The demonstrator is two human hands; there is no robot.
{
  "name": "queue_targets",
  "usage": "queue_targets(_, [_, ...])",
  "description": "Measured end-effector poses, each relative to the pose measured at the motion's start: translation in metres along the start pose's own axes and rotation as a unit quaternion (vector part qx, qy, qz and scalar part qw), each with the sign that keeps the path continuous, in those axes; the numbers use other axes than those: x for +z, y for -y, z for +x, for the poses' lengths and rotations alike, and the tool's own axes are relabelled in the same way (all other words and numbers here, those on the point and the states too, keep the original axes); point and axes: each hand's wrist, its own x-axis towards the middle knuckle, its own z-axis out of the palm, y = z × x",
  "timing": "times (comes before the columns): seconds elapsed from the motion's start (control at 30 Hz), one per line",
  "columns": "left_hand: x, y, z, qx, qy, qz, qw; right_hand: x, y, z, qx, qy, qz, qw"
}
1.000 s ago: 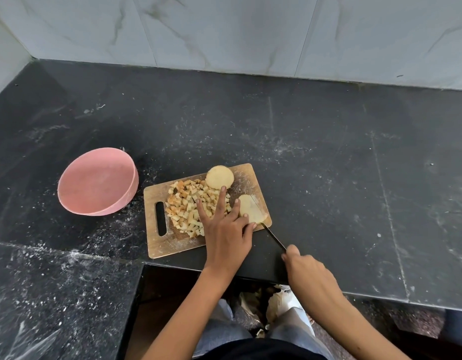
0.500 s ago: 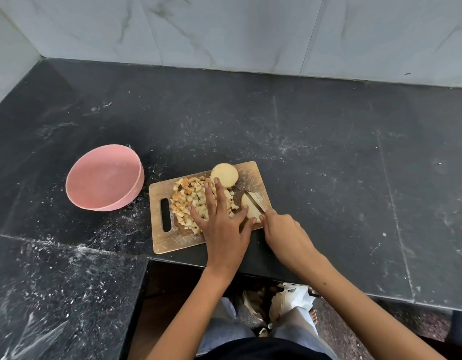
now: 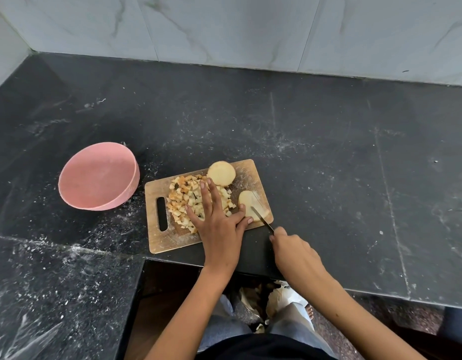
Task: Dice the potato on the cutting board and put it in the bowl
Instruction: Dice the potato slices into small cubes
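Right hand (image 3: 293, 249), clamped on knife (image 3: 262, 219), has drawn back mid-slice through potato piece (image 3: 252, 205); left hand (image 3: 215, 216) flat, steadying; we keep slicing.

Pale potato pieces (image 3: 253, 206) on cutting board (image 3: 172, 237) (pink bowl (image 3: 98, 176) beside)

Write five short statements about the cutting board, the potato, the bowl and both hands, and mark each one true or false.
1. The pink bowl holds diced potato. False: it is empty; the diced potato lies on the cutting board.
2. The right hand holds a knife. True.
3. The left hand lies flat, fingers straight. True.
4. The knife blade lies across the round potato piece. False: it lies on the potato slice.
5. The bowl stands on the board. False: it stands on the counter.
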Motion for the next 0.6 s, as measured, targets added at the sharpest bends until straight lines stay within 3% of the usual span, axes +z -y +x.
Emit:
queue_targets(0.3, [-0.001,0.001,-0.002,-0.020,0.009,-0.016,1.000,-0.004,-0.021,-0.026,-0.024,-0.022,0.032,0.999])
queue_targets(0.6, [-0.006,-0.005,-0.001,-0.030,-0.011,-0.052,0.998,-0.017,0.015,0.021,-0.041,-0.053,0.059,0.996])
